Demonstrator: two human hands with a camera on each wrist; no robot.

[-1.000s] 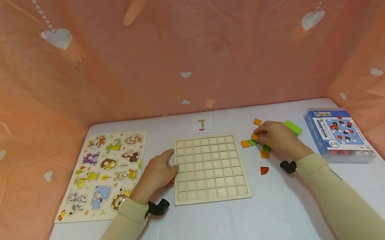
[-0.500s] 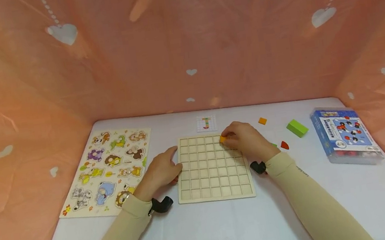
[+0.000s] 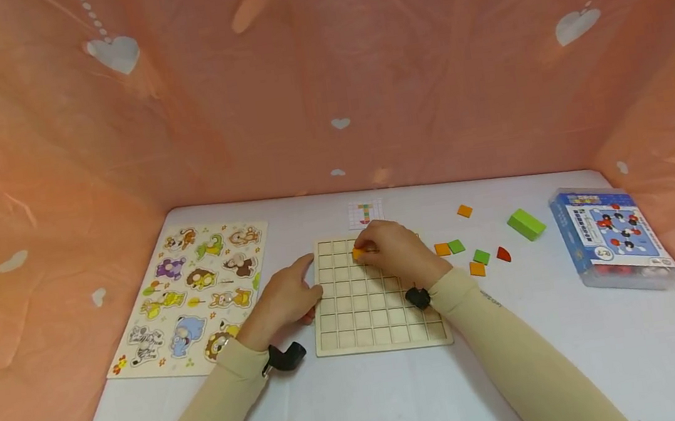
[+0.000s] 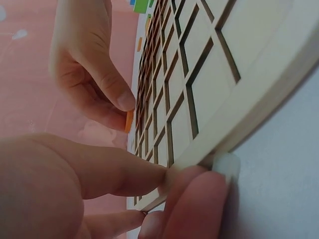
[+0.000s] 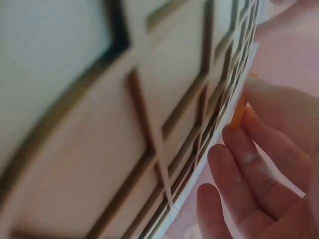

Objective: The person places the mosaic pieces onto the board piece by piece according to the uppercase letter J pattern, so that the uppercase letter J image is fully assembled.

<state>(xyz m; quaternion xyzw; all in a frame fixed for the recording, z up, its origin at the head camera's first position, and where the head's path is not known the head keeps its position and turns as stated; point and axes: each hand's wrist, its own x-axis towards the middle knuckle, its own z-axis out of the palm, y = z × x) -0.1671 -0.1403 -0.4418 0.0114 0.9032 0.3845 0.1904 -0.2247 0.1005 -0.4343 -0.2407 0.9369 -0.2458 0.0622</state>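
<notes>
My right hand (image 3: 393,249) pinches an orange square tile (image 3: 357,254) over the far rows of the wooden grid board (image 3: 378,317). In the right wrist view, the orange tile (image 5: 239,112) is between thumb and fingertips, tilted; its far edge is hidden. My left hand (image 3: 285,297) holds the board's left edge, with thumb and fingers against the rim in the left wrist view. Right of the board lie an orange tile (image 3: 442,249), a green tile (image 3: 455,246), another green tile (image 3: 481,256), an orange tile (image 3: 477,269) and a red quarter-round piece (image 3: 503,254).
A pattern card (image 3: 366,213) lies behind the board. One orange tile (image 3: 464,210) and a green block (image 3: 526,224) sit farther right, near a clear plastic box (image 3: 613,236). An animal puzzle board (image 3: 188,296) lies left, partly under my left forearm.
My right hand has carried an orange tile from the pile leftward over the board's far rows. My left hand stays at the left edge. The head view has shifted slightly.
</notes>
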